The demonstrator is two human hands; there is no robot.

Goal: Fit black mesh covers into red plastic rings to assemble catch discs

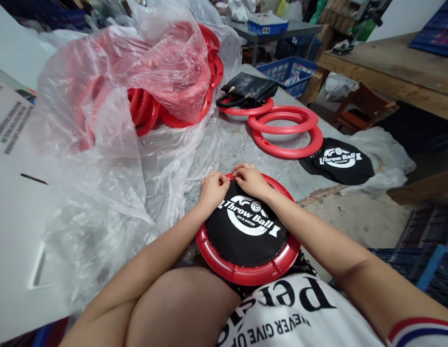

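A red plastic ring (242,275) with a black printed mesh disc (229,241) inside it rests on my lap, leaning against the table edge. White lettering on the mesh reads "Throw Ball". At the far rim, my left hand (214,189) pinches the mesh's edge with thumb and forefinger. Close beside it, my right hand (251,179) has its fingers bent over the same rim, its thumb and forefinger pressed at the mesh edge. On the table ahead lie loose red rings (287,153), and to their right a stack of black mesh discs (349,176).
Clear plastic bagging (144,168) spreads over the left side, wrapped around many red rings (140,113). A white carton (18,202) stands at far left. A black handbag (251,86) sits on a ring. Blue crates (292,72) and a wooden bench (390,67) stand beyond.
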